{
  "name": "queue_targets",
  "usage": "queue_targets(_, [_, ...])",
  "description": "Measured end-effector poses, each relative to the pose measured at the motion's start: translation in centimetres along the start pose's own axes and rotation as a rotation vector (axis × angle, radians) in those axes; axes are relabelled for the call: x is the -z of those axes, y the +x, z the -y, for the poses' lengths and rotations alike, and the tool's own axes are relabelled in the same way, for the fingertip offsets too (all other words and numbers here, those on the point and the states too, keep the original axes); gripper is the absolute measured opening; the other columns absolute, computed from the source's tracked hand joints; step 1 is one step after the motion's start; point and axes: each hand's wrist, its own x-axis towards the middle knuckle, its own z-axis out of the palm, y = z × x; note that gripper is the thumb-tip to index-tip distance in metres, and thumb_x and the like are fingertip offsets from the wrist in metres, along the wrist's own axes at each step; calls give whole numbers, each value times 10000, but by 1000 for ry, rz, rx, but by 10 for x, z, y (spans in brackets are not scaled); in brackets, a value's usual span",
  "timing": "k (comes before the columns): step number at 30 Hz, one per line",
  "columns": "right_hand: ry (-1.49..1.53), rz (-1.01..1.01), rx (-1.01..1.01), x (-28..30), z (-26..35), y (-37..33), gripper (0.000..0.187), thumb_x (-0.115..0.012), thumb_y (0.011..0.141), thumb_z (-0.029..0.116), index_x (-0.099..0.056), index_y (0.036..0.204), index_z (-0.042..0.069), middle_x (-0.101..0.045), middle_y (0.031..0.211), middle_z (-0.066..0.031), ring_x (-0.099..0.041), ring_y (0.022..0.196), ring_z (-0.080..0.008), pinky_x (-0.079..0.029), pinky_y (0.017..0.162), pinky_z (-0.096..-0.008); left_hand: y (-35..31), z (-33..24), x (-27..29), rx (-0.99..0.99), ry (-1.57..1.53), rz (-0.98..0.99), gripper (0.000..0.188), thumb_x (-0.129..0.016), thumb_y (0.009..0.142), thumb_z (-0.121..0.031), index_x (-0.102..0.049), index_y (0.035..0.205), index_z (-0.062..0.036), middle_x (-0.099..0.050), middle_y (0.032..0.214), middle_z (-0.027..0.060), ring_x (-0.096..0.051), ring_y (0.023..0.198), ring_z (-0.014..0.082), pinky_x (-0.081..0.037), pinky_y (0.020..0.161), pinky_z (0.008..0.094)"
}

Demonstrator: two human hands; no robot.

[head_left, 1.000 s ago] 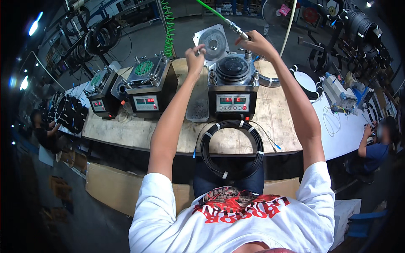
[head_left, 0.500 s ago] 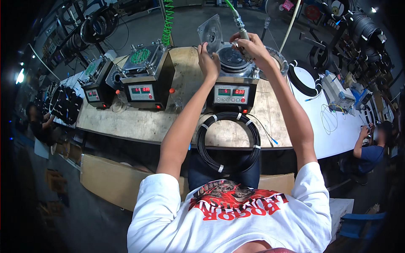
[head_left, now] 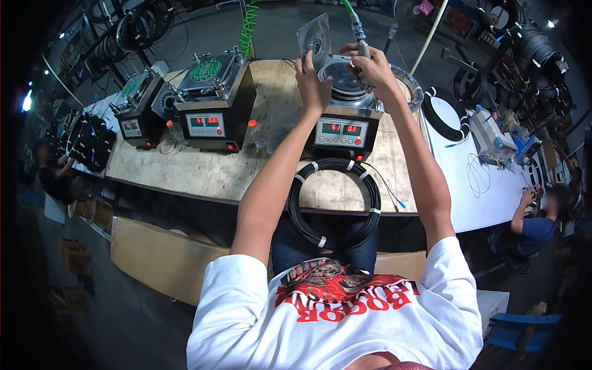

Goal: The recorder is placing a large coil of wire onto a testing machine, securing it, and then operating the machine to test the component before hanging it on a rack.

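My left hand (head_left: 314,85) is raised at the left side of the nearest bench machine (head_left: 343,135). Its fingers grip the lower edge of a thin, see-through square plate (head_left: 314,38) with a round pattern, standing nearly upright. My right hand (head_left: 377,75) is wrapped round a metal air blow gun (head_left: 362,50) on a green hose. The gun's nozzle is hidden by the fingers. Below both hands lies the machine's dark round disc (head_left: 343,82). A coil of black cable (head_left: 295,203) rests in front of the machine, partly over the table's near edge.
Two similar machines (head_left: 216,102) with green-studded tops stand to the left on the wooden table (head_left: 185,176). An orange-capped bottle (head_left: 256,132) is between. Right are a clear round basin (head_left: 410,86), another cable coil (head_left: 439,126) and a white device (head_left: 493,132). People work at both far sides.
My left hand and the see-through plate have shifted slightly right and up, the fingers more spread. My right hand still holds the blow gun over the disc, turned a little.
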Motion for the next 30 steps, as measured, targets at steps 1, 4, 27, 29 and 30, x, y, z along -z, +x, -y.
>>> queue_targets(1, [-3,1,-1,4,2,-1,281,-524,852,76,-709,1056,21,-606,733,-10,-541,667,-67,-394,583,-216,-1,1,0,3,-2,-1,832,-788,705,-12,-360,1419,-13,-383,1419,273,-367,1341,452,-341,1113,475])
queue_targets(4, [-177,53,-18,20,6,-1,284,-501,881,67,-681,1081,-23,-656,914,-37,-592,793,-83,-492,729,-231,-1,0,2,45,17,91,936,-837,668,-41,-336,1457,-90,-314,1470,277,-319,1373,461,-315,1138,485])
queue_targets(27, [156,70,31,-4,-12,13,284,-531,844,57,-683,1066,-32,-655,919,-61,-628,801,-118,-500,727,-252,12,-1,19,-22,261,260,1146,-900,629,-263,-193,1497,-19,-279,1521,253,-262,1403,465,-259,1139,540])
queue_targets(29, [134,-8,92,-12,-9,18,273,-540,835,58,-690,1043,-35,-662,934,-69,-628,805,-119,-496,718,-261,16,10,19,29,236,281,1134,-899,629,-258,-205,1491,-11,-272,1520,264,-257,1406,469,-261,1140,538])
queue_targets(30, [131,-17,98,-4,-15,25,273,-540,835,58,-690,1043,-35,-662,934,-69,-628,805,-119,-496,718,-261,21,10,13,70,198,307,1123,-898,629,-253,-217,1486,-3,-265,1519,274,-251,1409,473,-263,1140,536])
